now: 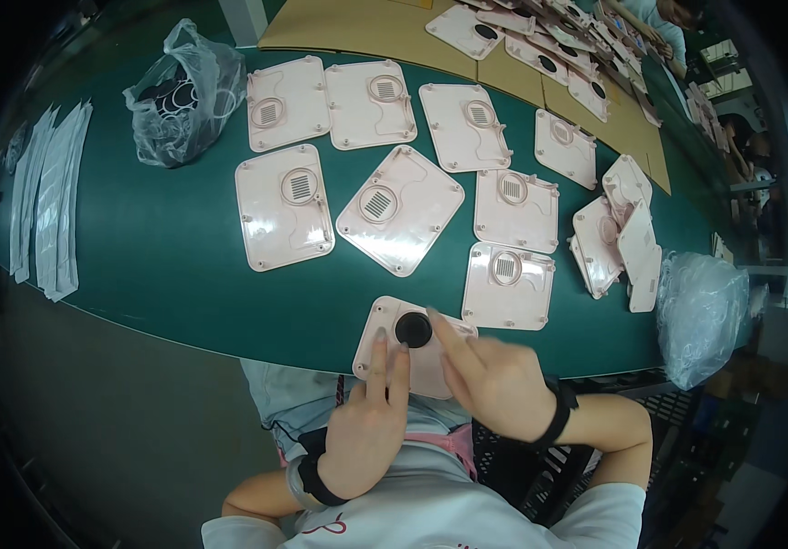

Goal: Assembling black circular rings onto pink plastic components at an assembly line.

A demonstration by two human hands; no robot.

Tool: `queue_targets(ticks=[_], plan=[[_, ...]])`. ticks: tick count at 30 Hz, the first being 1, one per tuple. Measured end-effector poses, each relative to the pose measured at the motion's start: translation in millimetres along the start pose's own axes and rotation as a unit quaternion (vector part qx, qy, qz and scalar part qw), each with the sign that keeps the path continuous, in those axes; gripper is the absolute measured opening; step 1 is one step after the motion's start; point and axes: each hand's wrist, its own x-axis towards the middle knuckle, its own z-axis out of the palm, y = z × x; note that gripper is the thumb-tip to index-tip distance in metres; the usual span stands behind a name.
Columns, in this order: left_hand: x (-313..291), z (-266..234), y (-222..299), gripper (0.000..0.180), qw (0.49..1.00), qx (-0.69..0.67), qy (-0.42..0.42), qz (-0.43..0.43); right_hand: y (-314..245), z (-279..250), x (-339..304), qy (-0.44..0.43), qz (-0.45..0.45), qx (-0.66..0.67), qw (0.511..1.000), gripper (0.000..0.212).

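Note:
A pale pink plastic panel lies at the table's near edge, with a round black disc set on its upper part. My left hand rests over the panel's lower left, two fingers stretched out towards the disc, one fingertip at its lower rim; the hand grips nothing. From the right, my right hand reaches over the panel. Its index finger stretches to the disc's right edge, and its thumb side is partly hidden. Both wrists wear black bands. Further up, a similar panel shows a round slotted grille where this one has the disc.
Several more pink panels lie spread on the green table. A stack of panels stands right, beside a clear plastic bag. Upper left, another bag holds black rings. White strips lie far left; cardboard carries more panels.

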Motion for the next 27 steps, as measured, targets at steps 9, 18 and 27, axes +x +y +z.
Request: queue_targets(ticks=[9,18,27], plan=[[13.9,-18.6,-4.0,0.052,0.999,-0.029,-0.016,-0.033,6.7,8.6,-9.0,-0.217,-0.023,-0.066,0.974,0.066],[25.4,-23.8,-28.9,0.032,0.722,-0.668,-0.055,-0.171,11.5,1.2,13.8,0.015,0.023,0.202,0.979,0.032],[41.4,-9.2,-16.2,0.065,0.512,-0.816,-0.143,-0.226,25.5,-25.5,20.0,-0.11,-0.034,0.274,0.955,0.023]])
